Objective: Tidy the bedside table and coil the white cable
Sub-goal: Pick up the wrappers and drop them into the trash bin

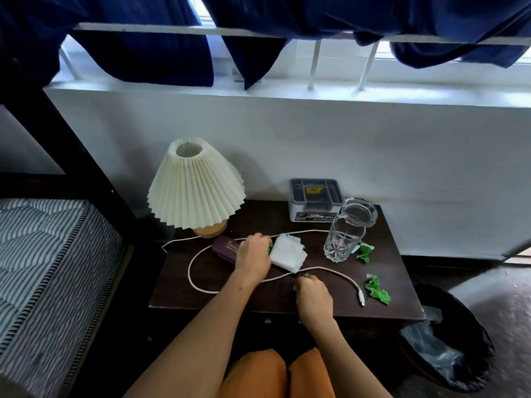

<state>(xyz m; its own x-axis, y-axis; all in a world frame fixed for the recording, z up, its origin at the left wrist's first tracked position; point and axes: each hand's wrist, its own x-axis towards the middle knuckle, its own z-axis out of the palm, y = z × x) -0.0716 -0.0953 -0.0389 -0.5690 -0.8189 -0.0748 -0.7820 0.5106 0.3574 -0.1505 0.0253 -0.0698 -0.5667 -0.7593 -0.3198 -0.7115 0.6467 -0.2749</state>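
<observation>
A white cable (192, 278) loops across the dark bedside table (218, 298), its plug end (361, 297) near the front right. My left hand (253, 255) is closed on a green crumpled paper beside a white tissue stack (287, 252), over a dark maroon case (225, 247). At the table's front, my right hand (313, 297) is closed on another green crumpled paper, just in front of the cable. Two more green scraps lie at right: one (377, 290) near the plug, one (365, 251) beside the drinking glass (343, 238).
A pleated cream lamp (195, 183) stands at the back left. A grey organiser box (314, 199) and a glass ashtray (360, 211) sit at the back. A black-lined bin (448, 340) is on the floor at right. A striped mattress (48, 268) lies at left.
</observation>
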